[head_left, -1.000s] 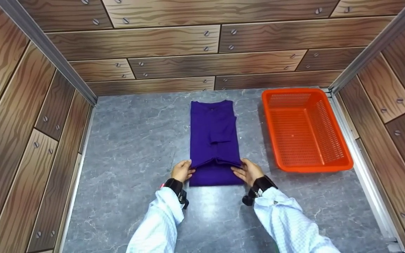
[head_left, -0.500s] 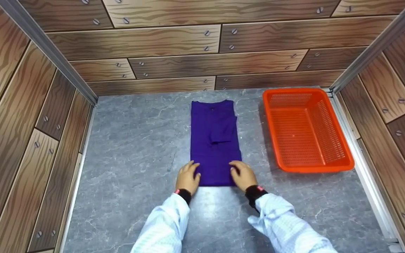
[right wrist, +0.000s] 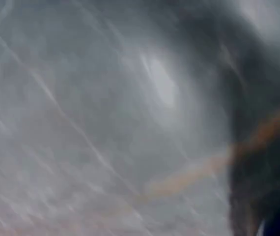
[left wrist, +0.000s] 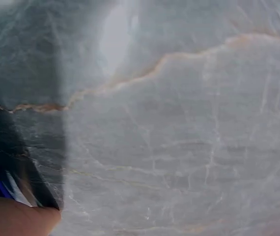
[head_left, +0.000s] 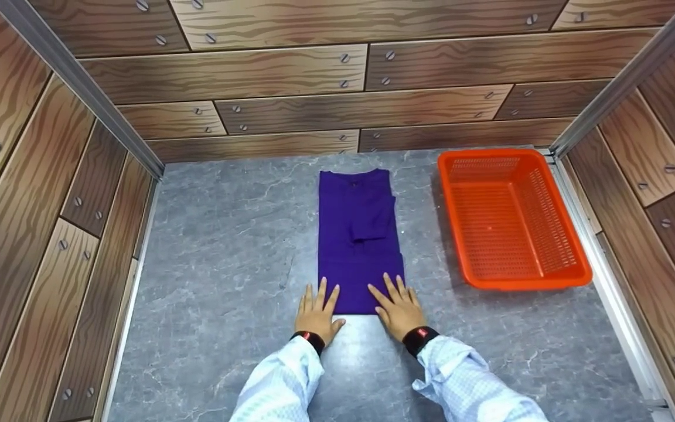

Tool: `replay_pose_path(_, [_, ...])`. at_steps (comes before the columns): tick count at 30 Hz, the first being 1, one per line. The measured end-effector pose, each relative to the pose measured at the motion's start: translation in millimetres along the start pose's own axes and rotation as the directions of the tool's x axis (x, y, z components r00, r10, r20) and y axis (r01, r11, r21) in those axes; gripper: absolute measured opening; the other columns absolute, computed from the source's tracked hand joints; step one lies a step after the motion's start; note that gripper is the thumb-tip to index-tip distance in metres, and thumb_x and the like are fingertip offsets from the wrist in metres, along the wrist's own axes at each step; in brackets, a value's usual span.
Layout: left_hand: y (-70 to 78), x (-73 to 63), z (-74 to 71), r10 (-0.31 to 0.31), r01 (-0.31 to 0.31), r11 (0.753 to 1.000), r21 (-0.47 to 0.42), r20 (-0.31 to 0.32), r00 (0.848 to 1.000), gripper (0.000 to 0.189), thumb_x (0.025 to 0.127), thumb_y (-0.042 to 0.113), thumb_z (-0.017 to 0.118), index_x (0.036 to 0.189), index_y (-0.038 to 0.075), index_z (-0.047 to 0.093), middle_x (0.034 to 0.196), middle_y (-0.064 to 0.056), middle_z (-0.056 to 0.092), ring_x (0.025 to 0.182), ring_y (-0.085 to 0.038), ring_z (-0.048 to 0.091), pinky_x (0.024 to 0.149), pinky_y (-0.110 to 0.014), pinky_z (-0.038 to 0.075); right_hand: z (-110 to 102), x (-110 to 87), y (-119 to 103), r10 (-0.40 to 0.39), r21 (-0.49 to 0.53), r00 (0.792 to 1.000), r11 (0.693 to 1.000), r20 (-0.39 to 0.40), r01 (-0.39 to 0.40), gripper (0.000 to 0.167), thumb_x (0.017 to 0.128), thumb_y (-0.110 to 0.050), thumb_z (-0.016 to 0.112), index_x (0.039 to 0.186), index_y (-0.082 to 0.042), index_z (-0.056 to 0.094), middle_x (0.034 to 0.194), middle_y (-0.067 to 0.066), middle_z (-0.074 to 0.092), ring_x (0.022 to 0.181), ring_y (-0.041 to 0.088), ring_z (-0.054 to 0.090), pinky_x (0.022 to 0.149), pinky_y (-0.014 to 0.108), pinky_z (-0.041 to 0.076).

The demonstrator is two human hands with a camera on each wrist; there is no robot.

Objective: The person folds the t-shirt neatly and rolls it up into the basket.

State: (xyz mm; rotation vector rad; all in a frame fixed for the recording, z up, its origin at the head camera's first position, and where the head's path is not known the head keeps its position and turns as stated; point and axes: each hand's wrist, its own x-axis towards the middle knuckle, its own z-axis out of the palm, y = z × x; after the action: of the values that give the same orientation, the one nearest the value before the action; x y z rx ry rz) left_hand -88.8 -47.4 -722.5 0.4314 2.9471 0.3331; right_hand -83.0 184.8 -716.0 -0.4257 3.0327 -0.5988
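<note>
The grey marble-pattern tabletop [head_left: 214,246] carries an orange mesh basket [head_left: 510,220] at two o'clock, with bare table between it and the folded purple shirt [head_left: 358,234]. The shirt's long axis runs twelve to six. The left hand [head_left: 316,310] and right hand [head_left: 399,309] lie flat, fingers straight and spread, pressing its near corners, seemingly equally close.

I see the folded purple cloth shirt [head_left: 360,237] lying mid-desk on the grey marble desk [head_left: 226,246]. My left hand [head_left: 316,315] and right hand [head_left: 399,310] rest flat on its near corners. The orange perforated plastic basket [head_left: 572,275] sits to its right.
</note>
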Motion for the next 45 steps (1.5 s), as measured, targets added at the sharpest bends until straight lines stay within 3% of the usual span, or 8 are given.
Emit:
replay_pose_path(5, [0.1, -5.8, 3.7, 0.019, -0.017, 0.999, 0.041, -0.047, 0.999, 0.075, 0.089, 0.054, 0.058, 0.154, 0.027, 0.032, 0.162, -0.007, 0.025, 0.146, -0.043, 0.026, 0.116, -0.052, 0.031, 8, -5.8, 4, 0.007, 0.017, 1.0, 1.0, 0.007, -0.008, 0.048, 0.1, -0.033, 0.049, 0.148, -0.027, 0.044, 0.161, 0.014, 0.028, 0.147, 0.044, 0.021, 0.113, 0.068, 0.021])
replay_pose_path(11, [1.7, -13.6, 3.4, 0.028, -0.026, 0.999, 0.028, -0.078, 0.997, 0.072, 0.09, 0.051, 0.058, 0.153, 0.025, 0.034, 0.161, -0.008, 0.028, 0.145, -0.045, 0.027, 0.115, -0.054, 0.031, 7, -10.1, 2, -0.018, 0.016, 1.0, 1.0, -0.025, 0.019, 0.048, 0.098, -0.03, 0.052, 0.145, -0.024, 0.047, 0.158, 0.016, 0.032, 0.145, 0.046, 0.026, 0.111, 0.07, 0.022])
replay_pose_path(19, [1.1, -21.2, 10.2, 0.046, -0.043, 0.999, 0.034, -0.109, 0.993, 0.071, 0.089, 0.049, 0.06, 0.152, 0.024, 0.037, 0.16, -0.009, 0.03, 0.144, -0.045, 0.028, 0.115, -0.054, 0.03, 9, -20.7, 1, 0.001, 0.016, 1.0, 1.0, 0.011, -0.001, 0.05, 0.099, -0.034, 0.051, 0.147, -0.026, 0.045, 0.159, 0.014, 0.031, 0.147, 0.044, 0.023, 0.114, 0.067, 0.019])
replay_pose_path(27, [5.8, -42.6, 16.0, 0.061, -0.06, 0.998, 0.012, -0.126, 0.99, 0.068, 0.091, 0.045, 0.059, 0.152, 0.023, 0.037, 0.16, -0.011, 0.03, 0.145, -0.045, 0.027, 0.114, -0.057, 0.03, 14, -41.3, 3, -0.048, 0.031, 0.998, 0.998, -0.032, 0.049, 0.052, 0.097, -0.035, 0.054, 0.148, -0.026, 0.045, 0.159, 0.014, 0.032, 0.146, 0.044, 0.024, 0.114, 0.065, 0.019])
replay_pose_path(33, [8.0, -58.9, 27.6, 0.077, -0.074, 0.997, 0.021, -0.187, 0.979, 0.068, 0.092, 0.045, 0.057, 0.152, 0.023, 0.036, 0.16, -0.011, 0.031, 0.144, -0.043, 0.03, 0.114, -0.056, 0.03, 19, -55.1, 6, -0.077, 0.01, 0.996, 0.997, -0.041, 0.077, 0.056, 0.095, -0.04, 0.056, 0.149, -0.03, 0.042, 0.16, 0.01, 0.031, 0.147, 0.041, 0.024, 0.114, 0.064, 0.02])
replay_pose_path(45, [10.7, -75.3, 36.4, 0.068, -0.071, 0.997, -0.002, -0.238, 0.969, 0.065, 0.09, 0.041, 0.059, 0.15, 0.024, 0.04, 0.158, -0.008, 0.035, 0.143, -0.042, 0.033, 0.113, -0.055, 0.027, 20, -70.7, 1, -0.07, 0.023, 0.995, 0.997, -0.065, 0.072, 0.058, 0.092, -0.038, 0.061, 0.147, -0.031, 0.045, 0.159, 0.008, 0.033, 0.146, 0.04, 0.028, 0.114, 0.063, 0.02])
